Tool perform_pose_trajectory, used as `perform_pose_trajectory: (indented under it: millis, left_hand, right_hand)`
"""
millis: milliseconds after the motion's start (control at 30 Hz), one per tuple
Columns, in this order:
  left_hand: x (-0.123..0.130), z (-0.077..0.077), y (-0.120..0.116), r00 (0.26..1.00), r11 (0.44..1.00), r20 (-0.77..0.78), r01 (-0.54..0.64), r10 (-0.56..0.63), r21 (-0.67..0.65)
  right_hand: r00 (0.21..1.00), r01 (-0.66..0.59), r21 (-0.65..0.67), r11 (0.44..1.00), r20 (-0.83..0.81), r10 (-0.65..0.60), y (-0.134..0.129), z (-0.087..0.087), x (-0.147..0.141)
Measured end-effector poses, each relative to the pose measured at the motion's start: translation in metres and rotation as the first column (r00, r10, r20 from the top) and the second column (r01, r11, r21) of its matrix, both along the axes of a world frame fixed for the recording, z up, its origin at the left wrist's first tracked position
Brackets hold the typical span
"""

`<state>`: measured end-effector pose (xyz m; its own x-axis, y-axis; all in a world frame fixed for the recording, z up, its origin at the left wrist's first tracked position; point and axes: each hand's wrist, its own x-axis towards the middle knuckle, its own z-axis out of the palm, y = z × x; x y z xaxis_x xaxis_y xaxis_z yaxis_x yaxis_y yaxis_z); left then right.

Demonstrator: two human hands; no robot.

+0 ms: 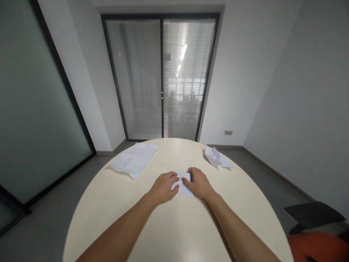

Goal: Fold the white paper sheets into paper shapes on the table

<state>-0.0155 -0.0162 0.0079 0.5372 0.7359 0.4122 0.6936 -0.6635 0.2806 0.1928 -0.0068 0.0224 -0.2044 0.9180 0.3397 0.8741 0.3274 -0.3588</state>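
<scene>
A small piece of folded white paper (185, 190) lies on the round table in front of me. My left hand (164, 187) is at its left side, fingers bent over the edge and thumb reaching toward the near part. From the right, my right hand (200, 182) grips the same paper, with its thumb on top and the other fingers curled at the far right corner. The lower layers of the paper are hidden, and the hands cover both its side edges.
A creased white sheet (135, 159) lies at the table's far left. Folded paper shapes (217, 157) rest near the far right edge of the pale table (169, 233). A red and black chair (317, 243) stands at lower right. Beyond are glazed doors with blinds (185, 120).
</scene>
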Motion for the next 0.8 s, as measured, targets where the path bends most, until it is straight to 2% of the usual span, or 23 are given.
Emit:
perform_pose_trajectory:
  millis: [167,300,467,600,700,800]
  left_hand:
    - [-0.001,-0.001,0.000,1.000,1.000,0.012,0.012,-0.013,0.004]
    - [0.000,0.000,0.000,0.998,1.000,0.062,0.009,-0.009,-0.001]
    - [0.001,0.003,0.004,0.980,0.996,0.180,-0.080,0.083,-0.028]
    - [0.001,0.001,0.008,0.977,0.991,0.167,-0.126,0.133,-0.052]
    - [0.001,0.000,0.010,0.981,0.991,0.140,-0.125,0.132,-0.055]
    - [0.000,-0.001,0.013,0.970,0.988,0.190,-0.141,0.151,-0.062]
  right_hand:
    - [0.993,0.047,-0.031,0.998,-0.108,-0.050,0.002,0.001,-0.003]
    - [0.958,0.016,-0.097,0.995,-0.284,-0.043,0.007,-0.003,-0.001]
    - [0.896,-0.117,-0.107,0.987,-0.440,0.058,0.015,-0.013,0.005]
    - [0.838,-0.275,-0.126,0.953,-0.517,0.173,0.012,-0.012,0.002]
    - [0.838,-0.287,-0.113,0.951,-0.512,0.191,0.008,-0.010,-0.002]
    - [0.839,-0.246,-0.123,0.961,-0.523,0.148,0.008,-0.009,-0.003]
